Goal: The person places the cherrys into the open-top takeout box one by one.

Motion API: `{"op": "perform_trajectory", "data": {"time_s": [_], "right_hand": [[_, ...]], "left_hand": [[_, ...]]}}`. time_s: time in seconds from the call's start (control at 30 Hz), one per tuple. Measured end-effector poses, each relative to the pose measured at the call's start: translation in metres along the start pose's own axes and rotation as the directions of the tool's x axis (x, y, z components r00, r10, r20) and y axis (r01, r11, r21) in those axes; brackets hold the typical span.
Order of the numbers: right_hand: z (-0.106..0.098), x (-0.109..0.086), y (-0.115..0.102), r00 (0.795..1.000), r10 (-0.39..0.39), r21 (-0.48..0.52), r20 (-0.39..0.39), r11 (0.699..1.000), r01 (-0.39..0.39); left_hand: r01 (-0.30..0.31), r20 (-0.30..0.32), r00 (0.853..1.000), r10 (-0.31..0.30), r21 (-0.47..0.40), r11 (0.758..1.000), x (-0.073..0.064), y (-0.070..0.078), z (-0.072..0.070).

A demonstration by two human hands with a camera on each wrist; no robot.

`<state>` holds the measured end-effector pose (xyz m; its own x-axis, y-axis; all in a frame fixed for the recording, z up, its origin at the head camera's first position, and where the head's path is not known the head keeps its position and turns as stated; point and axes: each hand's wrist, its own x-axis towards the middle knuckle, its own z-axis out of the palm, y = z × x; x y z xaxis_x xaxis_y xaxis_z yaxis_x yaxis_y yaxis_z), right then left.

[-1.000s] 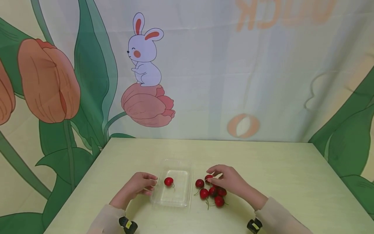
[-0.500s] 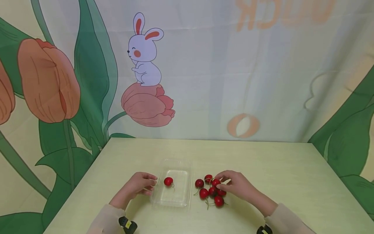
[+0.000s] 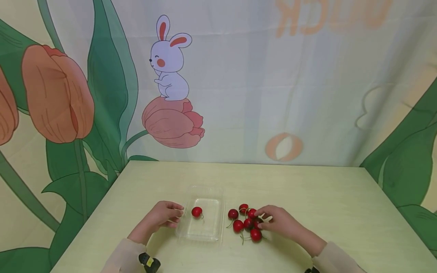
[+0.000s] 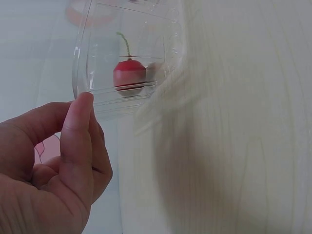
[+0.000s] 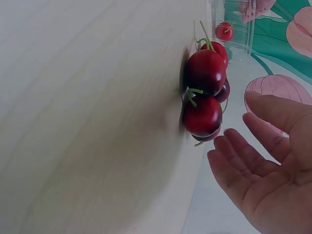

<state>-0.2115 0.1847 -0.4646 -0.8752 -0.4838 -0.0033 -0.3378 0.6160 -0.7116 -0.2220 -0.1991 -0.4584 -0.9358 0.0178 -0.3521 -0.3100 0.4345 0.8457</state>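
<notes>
Your right hand (image 3: pixel 279 222) has shifted rightward and slightly nearer you beside the cherries (image 3: pixel 248 224), clustered on the worktop (image 3: pixel 324 201) right of the clear box (image 3: pixel 211 229); that hand is spread, holding nothing. Your left hand (image 3: pixel 162 215) pinches the clear box's edge. Expect light, firm, slick, bruisable cherries; grasp each gently around its widest sides.
</notes>
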Motion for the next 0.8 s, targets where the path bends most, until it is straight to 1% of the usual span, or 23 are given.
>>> {"op": "perform_trajectory", "data": {"time_s": [0.13,0.37,0.53,0.7,0.8], "right_hand": [[0.000,-0.001,0.003,1.000,0.009,-0.017,0.024,1.000,-0.009],[0.002,0.001,0.006,0.999,0.040,-0.038,0.021,0.998,-0.039],[0.003,0.004,0.008,0.997,0.067,-0.034,0.031,0.997,-0.066],[0.004,0.007,0.012,0.998,0.038,-0.025,0.048,0.999,-0.037],[0.005,0.009,0.014,0.998,0.014,-0.040,0.054,0.999,-0.012]], "left_hand": [[0.001,-0.002,1.000,-0.001,0.003,1.000,0.000,0.000,0.001],[0.007,-0.005,1.000,-0.007,0.002,1.000,0.000,0.001,0.001],[0.013,-0.010,1.000,-0.013,0.001,1.000,0.001,0.000,0.001],[0.023,-0.020,1.000,-0.023,0.011,1.000,0.002,-0.001,0.001],[0.024,-0.018,1.000,-0.024,0.014,1.000,0.002,0.000,0.002]]}}
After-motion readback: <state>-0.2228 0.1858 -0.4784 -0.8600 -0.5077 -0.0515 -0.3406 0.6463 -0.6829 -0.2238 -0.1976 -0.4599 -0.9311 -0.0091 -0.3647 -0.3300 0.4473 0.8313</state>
